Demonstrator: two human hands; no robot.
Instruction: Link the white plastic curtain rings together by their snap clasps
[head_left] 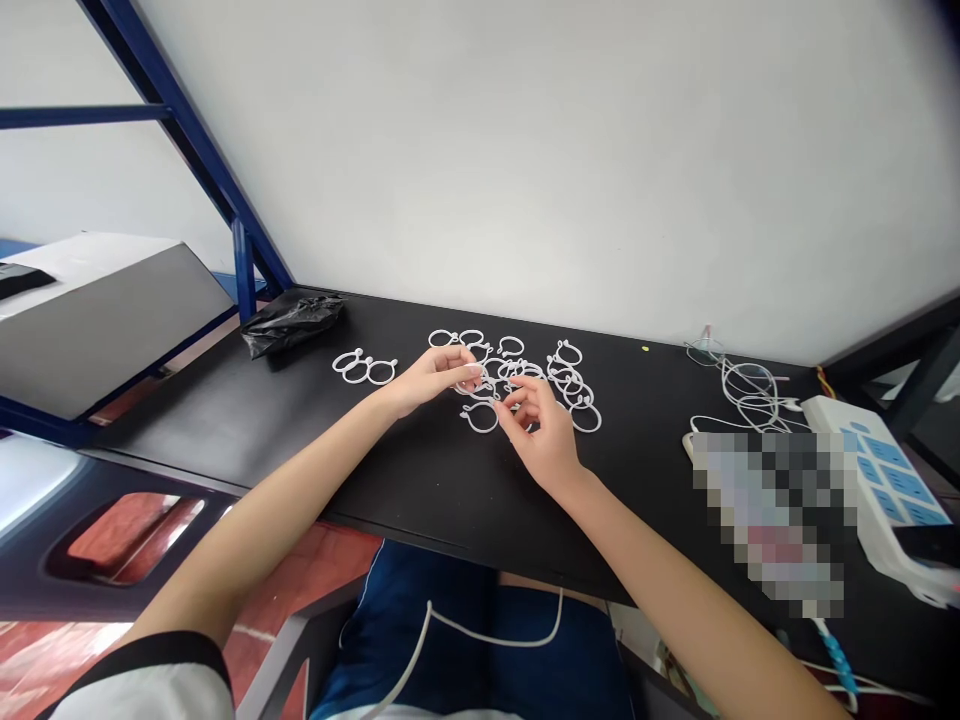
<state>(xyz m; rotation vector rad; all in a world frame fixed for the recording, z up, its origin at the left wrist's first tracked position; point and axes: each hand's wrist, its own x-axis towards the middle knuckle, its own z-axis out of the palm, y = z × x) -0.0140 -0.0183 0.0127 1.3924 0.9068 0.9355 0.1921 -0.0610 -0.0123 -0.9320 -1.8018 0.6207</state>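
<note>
Many thin white rings with small eyelets, like curtain rings (570,387), lie in a loose heap at the middle of the black table. My left hand (442,372) is at the heap's left side, its thumb and fingers closed on a white curtain ring that they partly hide. Across from it, my right hand (538,425) hovers at the front of the heap with curled fingers; a gap shows between thumb and index finger. Just left of its thumb lies a single ring (484,417). Apart from the heap, on the left, several rings (365,368) form a small group.
A crumpled black plastic bag (294,322) lies at the back left of the table (300,420). To the right are a coiled white cable (750,390), a blurred-out object (772,520) and a white power strip (877,470). Behind rises a white wall (540,160).
</note>
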